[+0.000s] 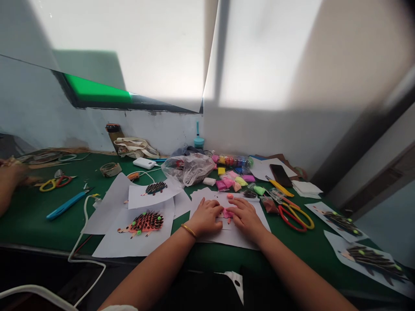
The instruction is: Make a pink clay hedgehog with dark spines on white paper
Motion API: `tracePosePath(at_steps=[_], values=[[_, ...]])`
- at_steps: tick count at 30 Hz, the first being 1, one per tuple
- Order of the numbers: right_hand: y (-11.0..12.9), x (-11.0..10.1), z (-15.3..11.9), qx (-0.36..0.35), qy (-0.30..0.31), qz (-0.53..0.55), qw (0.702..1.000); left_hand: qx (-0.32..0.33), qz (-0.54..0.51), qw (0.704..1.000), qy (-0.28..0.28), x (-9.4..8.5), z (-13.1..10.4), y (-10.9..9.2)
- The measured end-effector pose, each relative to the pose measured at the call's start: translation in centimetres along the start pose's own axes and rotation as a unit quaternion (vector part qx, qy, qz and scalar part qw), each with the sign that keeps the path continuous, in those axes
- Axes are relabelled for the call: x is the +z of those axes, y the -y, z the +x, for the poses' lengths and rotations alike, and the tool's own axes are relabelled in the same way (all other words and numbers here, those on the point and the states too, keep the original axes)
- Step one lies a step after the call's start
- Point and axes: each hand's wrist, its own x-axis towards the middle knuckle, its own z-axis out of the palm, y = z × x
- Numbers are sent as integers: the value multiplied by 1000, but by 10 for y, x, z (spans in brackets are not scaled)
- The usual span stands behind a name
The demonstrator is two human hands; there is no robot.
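With the left hand [208,217] and right hand [245,217] bent at the pink clay [228,214], grasp or not I cannot tell, light, even pressure likely suits the paper [231,239] best.

Brightly lit white sheets [155,39] span the top, partly covering a dark-framed window [97,90] upper left; pale wall [29,99] meets green tabletop [29,201] below.

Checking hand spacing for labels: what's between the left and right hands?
Head view: a pink clay-like piece on white paper lies between the left hand and the right hand.
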Motion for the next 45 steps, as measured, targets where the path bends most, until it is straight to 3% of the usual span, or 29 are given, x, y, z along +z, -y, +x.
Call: tracePosePath(at_steps=[11, 22, 36, 45], values=[[6, -3, -3, -60, -13, -12, 998, -6, 4, 1000, 8, 2, -1, 0], [7, -1, -3, -65, 14, -33, 997, -10, 0, 1000, 10, 1, -1, 0], [5, -3, -3, -72, -21, -10, 997, -7, 0, 1000, 5, 3, 0, 0], [6, -4, -4, -77, -9, -10, 997, -6, 2, 1000, 2, 4, 0, 2]])
